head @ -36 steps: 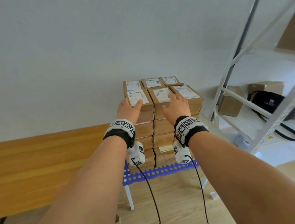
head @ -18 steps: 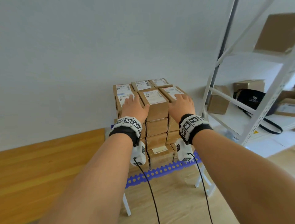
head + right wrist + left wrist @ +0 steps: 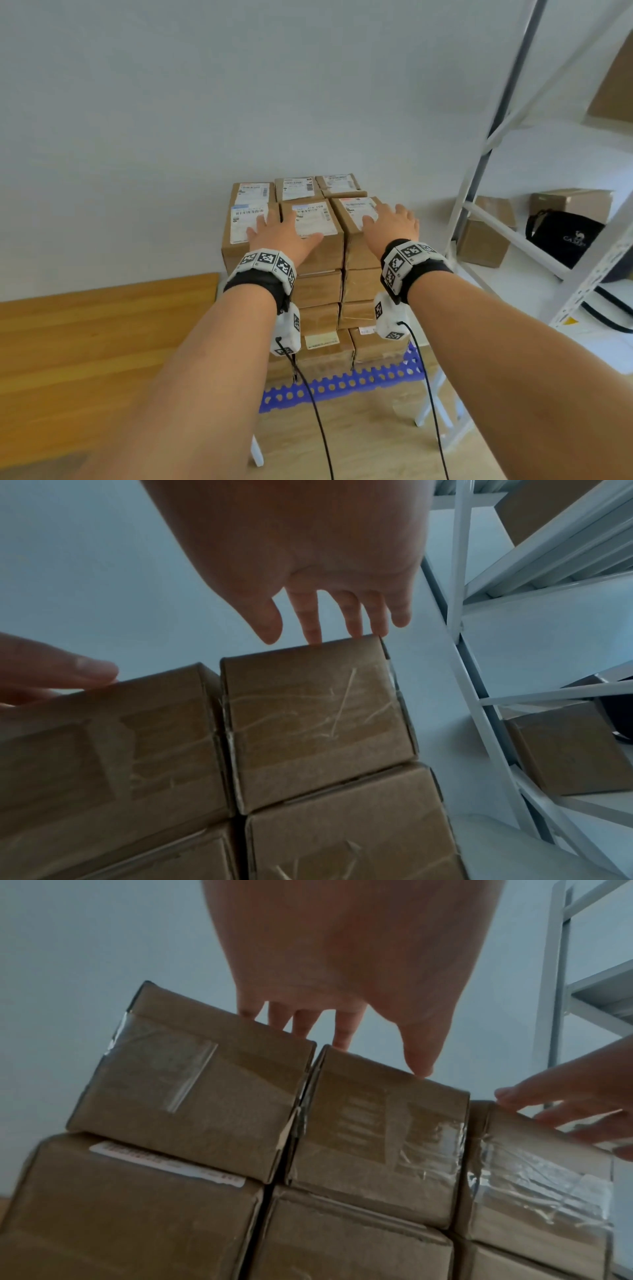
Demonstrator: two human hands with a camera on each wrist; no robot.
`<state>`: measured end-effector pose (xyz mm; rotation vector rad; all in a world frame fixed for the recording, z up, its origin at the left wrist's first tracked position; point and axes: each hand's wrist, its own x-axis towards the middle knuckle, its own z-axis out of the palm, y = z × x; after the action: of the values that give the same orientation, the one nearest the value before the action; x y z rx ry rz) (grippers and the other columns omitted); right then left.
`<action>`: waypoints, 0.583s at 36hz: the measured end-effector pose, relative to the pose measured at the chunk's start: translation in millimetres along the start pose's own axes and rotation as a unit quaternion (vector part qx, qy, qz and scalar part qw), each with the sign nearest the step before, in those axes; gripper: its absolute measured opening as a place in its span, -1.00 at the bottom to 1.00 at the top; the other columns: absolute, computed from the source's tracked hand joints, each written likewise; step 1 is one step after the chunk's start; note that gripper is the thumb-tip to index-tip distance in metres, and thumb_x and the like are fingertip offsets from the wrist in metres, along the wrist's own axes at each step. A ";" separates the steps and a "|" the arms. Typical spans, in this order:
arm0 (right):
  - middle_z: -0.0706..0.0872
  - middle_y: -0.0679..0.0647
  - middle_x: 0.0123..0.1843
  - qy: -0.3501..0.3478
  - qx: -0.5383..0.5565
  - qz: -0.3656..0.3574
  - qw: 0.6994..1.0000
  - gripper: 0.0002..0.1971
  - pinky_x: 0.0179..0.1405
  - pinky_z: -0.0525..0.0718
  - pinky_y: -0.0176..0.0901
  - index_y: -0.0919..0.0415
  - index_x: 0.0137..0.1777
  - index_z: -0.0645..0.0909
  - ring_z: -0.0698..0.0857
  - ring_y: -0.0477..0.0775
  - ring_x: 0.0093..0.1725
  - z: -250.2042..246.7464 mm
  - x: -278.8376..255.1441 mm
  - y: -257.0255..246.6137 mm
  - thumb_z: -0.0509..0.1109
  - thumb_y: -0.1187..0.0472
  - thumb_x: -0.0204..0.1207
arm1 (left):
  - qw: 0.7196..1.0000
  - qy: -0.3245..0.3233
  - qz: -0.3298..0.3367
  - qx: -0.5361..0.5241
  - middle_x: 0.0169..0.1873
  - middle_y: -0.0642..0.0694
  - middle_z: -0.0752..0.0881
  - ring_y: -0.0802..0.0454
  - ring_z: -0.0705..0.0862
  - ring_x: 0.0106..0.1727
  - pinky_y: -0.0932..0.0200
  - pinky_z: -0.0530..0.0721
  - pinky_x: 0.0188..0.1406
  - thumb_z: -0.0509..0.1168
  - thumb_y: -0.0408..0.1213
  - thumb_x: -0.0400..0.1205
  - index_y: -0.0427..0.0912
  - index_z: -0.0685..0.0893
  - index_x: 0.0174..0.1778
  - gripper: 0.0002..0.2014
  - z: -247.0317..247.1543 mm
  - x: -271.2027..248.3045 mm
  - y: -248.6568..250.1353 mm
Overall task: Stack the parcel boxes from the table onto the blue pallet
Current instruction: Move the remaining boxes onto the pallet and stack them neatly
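Brown parcel boxes with white labels stand in a tall stack (image 3: 318,287) on the blue pallet (image 3: 342,385). My left hand (image 3: 281,233) lies flat with straight fingers over the seam between the top front left box (image 3: 239,229) and the top front middle box (image 3: 315,222). My right hand (image 3: 390,222) hovers flat over the top front right box (image 3: 356,212), fingers spread. In the left wrist view the left hand (image 3: 342,1031) reaches over the tops of the left box (image 3: 192,1102) and middle box (image 3: 377,1139). The right wrist view shows the right hand (image 3: 329,623) just above the right box (image 3: 315,723).
A wooden table (image 3: 102,342) runs along the wall to the left of the stack. A white metal shelf rack (image 3: 479,192) stands to the right, holding cardboard boxes (image 3: 486,236) and a black bag (image 3: 561,236). The pallet sits on white legs (image 3: 424,407).
My view has swung right and nearer. Both hands have slid forward over the top front boxes, the left from the left box toward the middle seam, and the right has lifted slightly.
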<state>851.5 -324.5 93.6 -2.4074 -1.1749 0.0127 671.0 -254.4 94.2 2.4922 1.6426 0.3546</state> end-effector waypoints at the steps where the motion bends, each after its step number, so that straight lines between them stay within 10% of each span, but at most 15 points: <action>1: 0.34 0.29 0.57 -0.011 0.010 0.006 1.000 -0.46 0.56 0.27 0.21 0.09 0.65 0.24 0.33 0.31 0.54 2.5 3.9 2.3 0.05 -0.04 0.69 | 1.000 0.000 -0.006 0.011 0.66 -0.18 0.13 -0.27 0.06 0.66 -0.35 0.01 0.60 0.03 0.47 0.50 0.10 0.12 0.67 -0.14 2.1 1.5 1.6; 10: 0.51 0.22 0.36 -0.034 0.036 -0.013 0.999 -0.51 0.06 0.48 0.06 0.19 0.44 0.45 0.49 0.29 0.28 14.5 11.6 1.2 0.04 -0.05 0.65 | 0.999 0.013 -0.025 0.047 0.55 -0.19 0.38 -0.26 0.22 0.60 -0.35 0.08 0.56 0.03 0.52 0.45 0.07 0.33 0.57 -0.15 10.5 2.9 8.4; 21: 0.46 0.28 0.40 -0.024 0.042 -0.021 0.999 -0.50 0.40 0.46 0.18 0.22 0.51 0.38 0.47 0.31 0.36 18.0 16.9 6.2 0.07 -0.04 0.67 | 0.999 -0.006 -0.034 0.042 0.56 -0.19 0.35 -0.25 0.20 0.61 -0.37 0.06 0.56 -0.02 0.51 0.47 0.08 0.32 0.58 -0.16 8.6 2.9 10.9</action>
<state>863.1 -308.0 78.1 -2.3204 -1.2211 0.1041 684.0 -255.9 88.8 2.4845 1.7660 0.2674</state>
